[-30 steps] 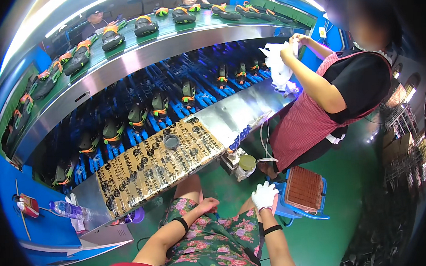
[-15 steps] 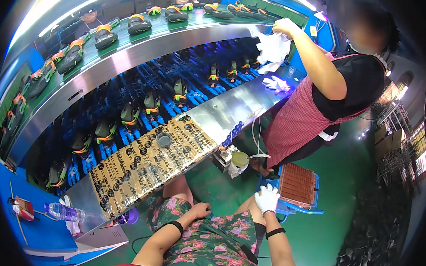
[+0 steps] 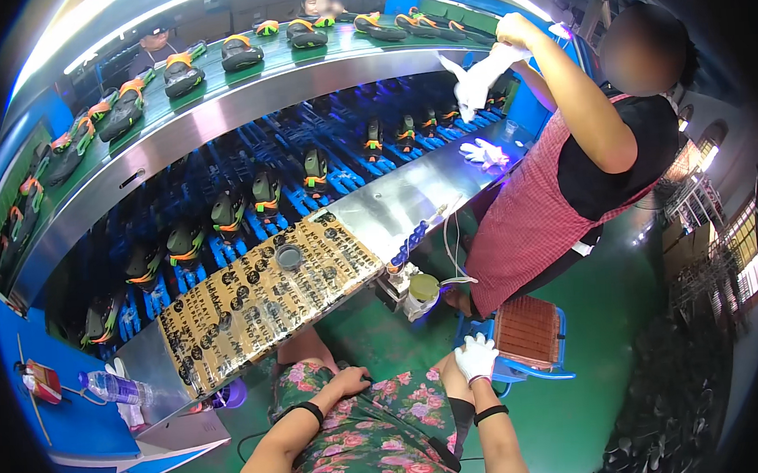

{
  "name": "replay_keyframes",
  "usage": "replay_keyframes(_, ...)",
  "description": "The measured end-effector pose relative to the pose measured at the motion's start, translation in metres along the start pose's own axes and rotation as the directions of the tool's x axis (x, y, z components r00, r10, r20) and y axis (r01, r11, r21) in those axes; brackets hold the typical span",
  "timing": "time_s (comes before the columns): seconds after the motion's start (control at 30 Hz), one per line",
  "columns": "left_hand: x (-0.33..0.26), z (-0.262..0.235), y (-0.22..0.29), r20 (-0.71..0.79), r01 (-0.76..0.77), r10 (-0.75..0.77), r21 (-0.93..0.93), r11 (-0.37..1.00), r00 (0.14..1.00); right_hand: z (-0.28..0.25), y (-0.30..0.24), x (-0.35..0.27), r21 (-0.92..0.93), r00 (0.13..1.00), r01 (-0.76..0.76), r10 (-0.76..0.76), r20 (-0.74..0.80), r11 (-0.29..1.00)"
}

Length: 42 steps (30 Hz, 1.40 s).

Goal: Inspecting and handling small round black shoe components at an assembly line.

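My bare left hand (image 3: 349,381) rests on my lap, on the green floral cloth (image 3: 320,446), its fingers lying loosely against it. A small dark thing shows at its fingertips, too small to name. My right hand (image 3: 476,356), in a white glove, lies over my right knee with its fingers spread, holding nothing. Black bands circle both wrists. Nearest ahead is a board (image 3: 255,305) covered in printed brown tape, with a small round dish (image 3: 289,257) on it. Several dark shoes with orange and green trim, such as one shoe (image 3: 227,211), stand on blue racks behind it.
More shoes ride a curved green conveyor (image 3: 337,48). At right a co-worker in a red checked apron (image 3: 522,222) holds up a white cloth (image 3: 484,75). Beside them stand a blue stool (image 3: 527,336) and a yellowish-lidded pot (image 3: 423,287). A bottle (image 3: 115,387) lies at left.
The co-worker's white cloth has been raised and drawn out longer, and the co-worker's head has shifted. My hands stay in place on my lap and knee.
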State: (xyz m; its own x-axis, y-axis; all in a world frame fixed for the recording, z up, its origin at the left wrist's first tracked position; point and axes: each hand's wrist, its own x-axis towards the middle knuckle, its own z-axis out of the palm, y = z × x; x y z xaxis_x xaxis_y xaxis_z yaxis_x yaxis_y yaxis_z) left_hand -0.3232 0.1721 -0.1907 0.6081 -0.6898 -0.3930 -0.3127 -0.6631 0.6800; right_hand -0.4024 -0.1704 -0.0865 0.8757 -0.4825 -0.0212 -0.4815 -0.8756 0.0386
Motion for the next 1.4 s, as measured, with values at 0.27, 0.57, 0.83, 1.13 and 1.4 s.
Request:
replay_keyframes(0.27,0.016,0.013,0.008,0.054,-0.045,0.043,0.028,0.999,0.998,0.002,-0.033,0.010,0.049,0.989,0.126,-0.122,-0.080,0.991)
replay_keyframes(0.57,0.008,0.007,0.003,0.079,-0.039,0.033,0.078,0.996,0.996,0.006,-0.013,0.008,0.004,0.998,0.050,-0.049,-0.050,0.999)
replay_keyframes(0.83,0.007,0.006,-0.004,0.042,0.000,-0.002,0.035,0.999,0.999,0.010,0.004,-0.001,0.131,0.990,0.043,-0.024,-0.142,0.990)
replay_keyframes(1.13,0.019,0.020,0.006,0.126,-0.088,0.074,0.113,0.990,0.989,-0.001,-0.035,0.016,-0.012,0.998,0.061,-0.061,0.010,0.998)
replay_keyframes(1.4,0.008,0.006,-0.011,0.084,0.016,-0.020,0.048,0.999,0.996,0.006,0.004,0.004,0.085,0.999,-0.052,0.051,0.009,0.995)
